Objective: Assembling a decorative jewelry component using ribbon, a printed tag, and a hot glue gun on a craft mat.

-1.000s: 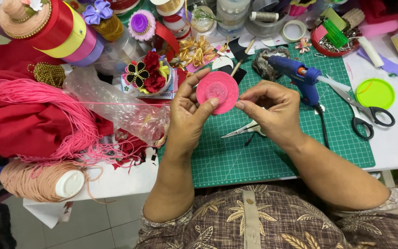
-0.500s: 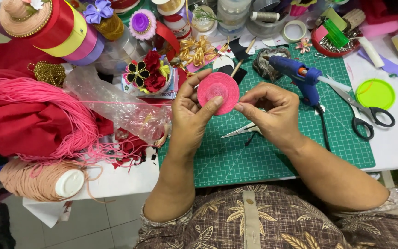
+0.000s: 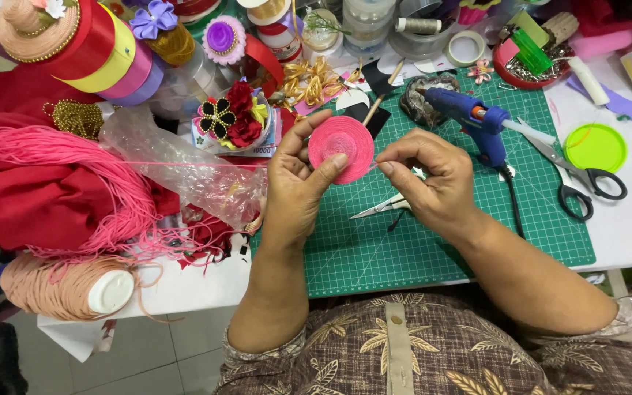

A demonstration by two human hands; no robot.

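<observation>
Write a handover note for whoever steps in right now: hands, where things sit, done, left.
Left hand: holds the pink coiled cord disc upright above the green cutting mat, thumb on its face.
Right hand: pinches the cord end at the disc's right edge.
Nearby: blue glue gun, small snips on the mat, black-handled scissors, pink cord bundle at left.
Done: disc wound into a tight spiral.
Left: the end looks unsecured.
</observation>
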